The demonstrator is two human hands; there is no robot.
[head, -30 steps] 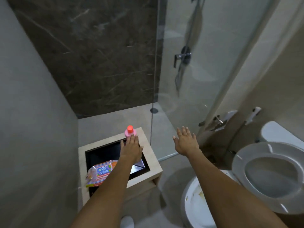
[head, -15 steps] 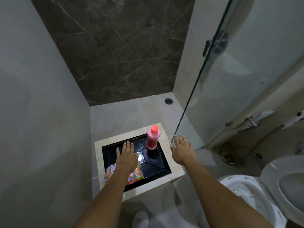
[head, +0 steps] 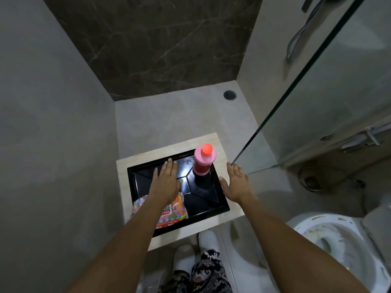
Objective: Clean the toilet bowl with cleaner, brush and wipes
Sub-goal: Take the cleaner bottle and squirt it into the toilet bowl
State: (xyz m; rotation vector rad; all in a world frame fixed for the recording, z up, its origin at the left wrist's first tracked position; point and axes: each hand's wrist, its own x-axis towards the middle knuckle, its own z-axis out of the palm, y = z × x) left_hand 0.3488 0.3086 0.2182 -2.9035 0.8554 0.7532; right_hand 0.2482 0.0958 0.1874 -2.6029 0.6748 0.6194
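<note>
Left hand is stretched forward, palm down, fingers straight and close together, over the black tray; it holds nothing. Whether the palm touches the tray floor or hangs above it cannot be told from this angle. The left wrist and forearm cross over the wipes packet, a colourful soft pack lying flat in the tray's near-left corner and partly hidden by the arm.

Right hand is likewise flat, fingers extended and slightly spread, empty, positioned over the tray's right rim and the beige ledge that frames the tray.

Cleaner bottle: pink body, orange-red cap, standing upright in the far-right part of the tray, between the two hands and closer to the right one. Neither hand touches it.

Toilet bowl: white, at lower right, seat raised, with brownish marks on the inner wall. It is well apart from both hands.

Surroundings: glass shower panel runs from upper right down to a point just beside the right fingertips. Round floor drain sits in the far corner of the pale tiled floor, below a dark marbled wall. Two white shoes and patterned trousers show at the bottom edge.
</note>
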